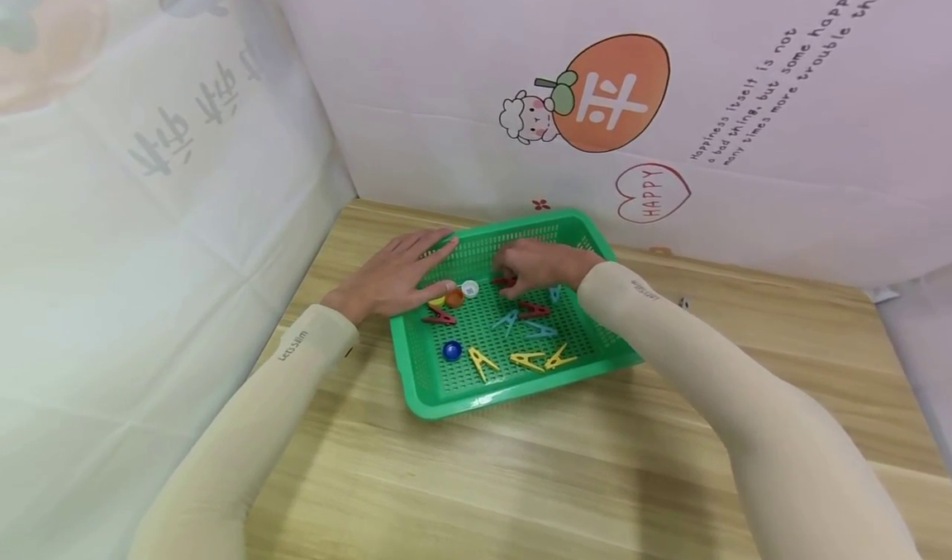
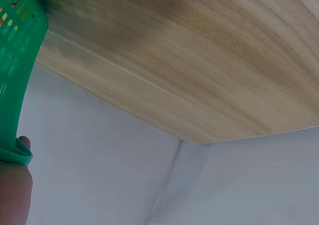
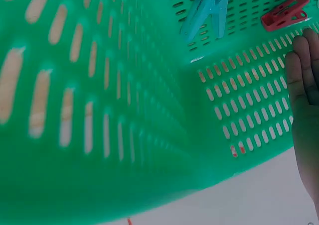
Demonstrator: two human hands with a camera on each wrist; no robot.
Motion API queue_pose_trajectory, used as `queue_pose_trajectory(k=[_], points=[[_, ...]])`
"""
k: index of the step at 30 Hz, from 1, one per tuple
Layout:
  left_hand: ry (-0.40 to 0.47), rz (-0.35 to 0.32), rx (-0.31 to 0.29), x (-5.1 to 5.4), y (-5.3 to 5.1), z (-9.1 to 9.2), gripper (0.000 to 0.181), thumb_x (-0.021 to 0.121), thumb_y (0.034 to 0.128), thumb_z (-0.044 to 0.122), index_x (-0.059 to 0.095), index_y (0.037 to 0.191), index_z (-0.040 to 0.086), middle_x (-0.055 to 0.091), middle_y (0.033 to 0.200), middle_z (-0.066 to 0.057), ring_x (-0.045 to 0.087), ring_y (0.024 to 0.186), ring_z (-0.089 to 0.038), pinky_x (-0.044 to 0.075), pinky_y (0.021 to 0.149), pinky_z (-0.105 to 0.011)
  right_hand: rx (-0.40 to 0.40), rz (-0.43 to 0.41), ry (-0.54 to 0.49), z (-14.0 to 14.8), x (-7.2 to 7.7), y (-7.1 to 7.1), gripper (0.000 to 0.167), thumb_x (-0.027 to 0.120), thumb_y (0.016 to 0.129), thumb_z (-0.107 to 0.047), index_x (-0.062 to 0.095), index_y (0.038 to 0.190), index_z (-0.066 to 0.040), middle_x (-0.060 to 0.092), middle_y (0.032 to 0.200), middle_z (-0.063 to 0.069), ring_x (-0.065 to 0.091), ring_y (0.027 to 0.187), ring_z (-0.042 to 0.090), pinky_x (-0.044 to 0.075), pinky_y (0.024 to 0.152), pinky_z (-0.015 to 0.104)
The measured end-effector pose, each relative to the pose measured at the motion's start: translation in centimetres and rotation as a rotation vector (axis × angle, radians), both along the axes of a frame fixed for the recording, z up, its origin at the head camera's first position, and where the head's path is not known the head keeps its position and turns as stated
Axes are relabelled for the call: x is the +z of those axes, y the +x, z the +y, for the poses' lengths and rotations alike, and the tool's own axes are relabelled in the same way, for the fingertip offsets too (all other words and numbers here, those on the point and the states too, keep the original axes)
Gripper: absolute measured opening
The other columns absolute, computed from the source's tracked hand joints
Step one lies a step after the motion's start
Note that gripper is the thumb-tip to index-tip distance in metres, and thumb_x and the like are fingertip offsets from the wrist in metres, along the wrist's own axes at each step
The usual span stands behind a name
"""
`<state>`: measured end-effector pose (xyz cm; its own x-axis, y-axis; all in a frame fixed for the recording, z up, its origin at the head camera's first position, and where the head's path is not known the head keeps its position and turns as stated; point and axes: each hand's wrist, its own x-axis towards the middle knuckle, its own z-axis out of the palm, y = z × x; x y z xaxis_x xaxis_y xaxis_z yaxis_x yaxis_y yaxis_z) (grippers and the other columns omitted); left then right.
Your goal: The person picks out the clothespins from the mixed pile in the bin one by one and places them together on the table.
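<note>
Bare wood-grained tabletop [image 1: 446,477] lies nearest, at six o'clock of the green basket [image 1: 491,396] standing on it. Inside, yellow clothespins [image 1: 519,358] lie around six and a blue cap [image 1: 451,350] at eight. On the rim at ten, the left hand [image 1: 405,275] rests with fingers extended, released. Toward twelve, the right hand [image 1: 531,264] reaches in beside a red clothespin [image 1: 506,281] near the far wall; whether it grasps the pin I cannot tell. Beyond the table's edge, white sheeting [image 1: 149,312] rises at ten, and a printed backdrop [image 1: 446,64] at twelve bears a "HAPPY" heart [image 1: 652,194] toward one.
</note>
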<state>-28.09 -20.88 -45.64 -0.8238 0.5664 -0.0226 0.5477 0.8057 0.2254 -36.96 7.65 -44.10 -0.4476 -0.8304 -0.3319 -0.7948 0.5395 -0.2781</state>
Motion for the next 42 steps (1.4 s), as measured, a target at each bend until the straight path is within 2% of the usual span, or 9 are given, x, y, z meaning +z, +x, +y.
queue_pose_trajectory(k=[8, 12, 17, 19, 22, 25, 30, 36, 42], points=[[-0.008, -0.011, 0.000, 0.0, 0.1, 0.5, 0.082, 0.036, 0.1116, 0.067, 0.015, 0.177, 0.023, 0.012, 0.185, -0.005, 0.015, 0.171, -0.032, 0.015, 0.139, -0.055, 0.001, -0.005, 0.072, -0.4, -1.1, 0.3, 0.021, 0.079, 0.101, -0.027, 0.082, 0.111, -0.009, 0.077, 0.124, 0.010, 0.075, 0.104, 0.020, 0.062, 0.102, 0.045], [-0.008, -0.021, 0.007, 0.2, 0.3, 0.5, 0.081, 0.038, 0.1123, 0.064, 0.014, 0.177, 0.023, 0.010, 0.185, -0.004, 0.015, 0.171, -0.031, 0.014, 0.139, -0.055, 0.003, -0.006, 0.102, -0.3, -1.1, 0.7, 0.015, 0.079, 0.101, -0.027, 0.079, 0.099, -0.012, 0.076, 0.112, 0.007, 0.072, 0.093, 0.017, 0.062, 0.098, 0.044], [-0.006, -0.019, 0.013, 0.3, 0.4, 0.2, 0.080, 0.041, 0.1129, 0.061, 0.016, 0.177, 0.021, 0.012, 0.185, -0.006, 0.016, 0.170, -0.033, 0.015, 0.138, -0.056, 0.024, -0.047, 0.108, 0.2, -0.7, 1.3, 0.016, 0.076, 0.101, -0.024, 0.079, 0.102, -0.008, 0.064, 0.073, -0.002, 0.065, 0.077, 0.012, 0.060, 0.096, 0.043], [-0.006, -0.014, 0.012, 0.4, 0.4, 0.1, 0.080, 0.039, 0.1129, 0.063, 0.016, 0.177, 0.021, 0.013, 0.185, -0.007, 0.016, 0.170, -0.034, 0.015, 0.138, -0.057, 0.023, -0.076, 0.110, 0.6, -0.3, 1.6, 0.019, 0.075, 0.102, -0.023, 0.079, 0.110, -0.006, 0.057, 0.065, -0.004, 0.061, 0.071, 0.010, 0.059, 0.093, 0.042], [-0.002, -0.008, 0.008, 0.4, 0.4, -0.1, 0.081, 0.039, 0.1127, 0.063, 0.016, 0.177, 0.020, 0.014, 0.185, -0.008, 0.017, 0.170, -0.035, 0.015, 0.138, -0.058, 0.010, -0.096, 0.100, 1.2, 0.2, 1.8, 0.025, 0.075, 0.102, -0.024, 0.079, 0.116, -0.005, 0.063, 0.073, -0.004, 0.059, 0.071, 0.010, 0.059, 0.088, 0.041], [-0.001, -0.002, 0.006, 0.4, 0.4, -0.2, 0.081, 0.040, 0.1126, 0.063, 0.017, 0.177, 0.019, 0.015, 0.185, -0.009, 0.017, 0.170, -0.035, 0.015, 0.138, -0.059, -0.006, -0.074, 0.083, 1.6, 0.6, 1.8, 0.035, 0.077, 0.101, -0.026, 0.078, 0.129, -0.004, 0.076, 0.094, 0.001, 0.070, 0.084, 0.011, 0.063, 0.091, 0.041], [0.002, -0.004, 0.009, 0.3, 0.4, -0.3, 0.081, 0.041, 0.1124, 0.063, 0.017, 0.177, 0.020, 0.014, 0.185, -0.008, 0.017, 0.170, -0.035, 0.015, 0.138, -0.059, -0.036, -0.043, 0.074, 1.8, 0.7, 1.4, 0.033, 0.078, 0.100, -0.025, 0.080, 0.126, -0.005, 0.081, 0.113, 0.008, 0.076, 0.100, 0.017, 0.064, 0.093, 0.042], [0.005, -0.011, 0.015, 0.3, 0.3, -0.2, 0.081, 0.041, 0.1118, 0.063, 0.017, 0.177, 0.021, 0.014, 0.185, -0.008, 0.016, 0.170, -0.035, 0.015, 0.138, -0.058, -0.100, -0.038, 0.165, 1.9, 0.9, 0.9, 0.024, 0.078, 0.101, -0.033, 0.083, 0.109, -0.011, 0.078, 0.103, 0.003, 0.069, 0.083, 0.015, 0.060, 0.082, 0.039], [0.002, -0.021, 0.011, 0.2, 0.2, 0.0, 0.082, 0.037, 0.1113, 0.067, 0.015, 0.177, 0.023, 0.012, 0.185, -0.006, 0.014, 0.171, -0.033, 0.014, 0.138, -0.057, -0.133, -0.041, 0.197, 1.6, 0.2, 0.7, 0.029, 0.077, 0.101, -0.036, 0.082, 0.117, -0.013, 0.076, 0.100, 0.001, 0.065, 0.081, 0.013, 0.057, 0.078, 0.036]])
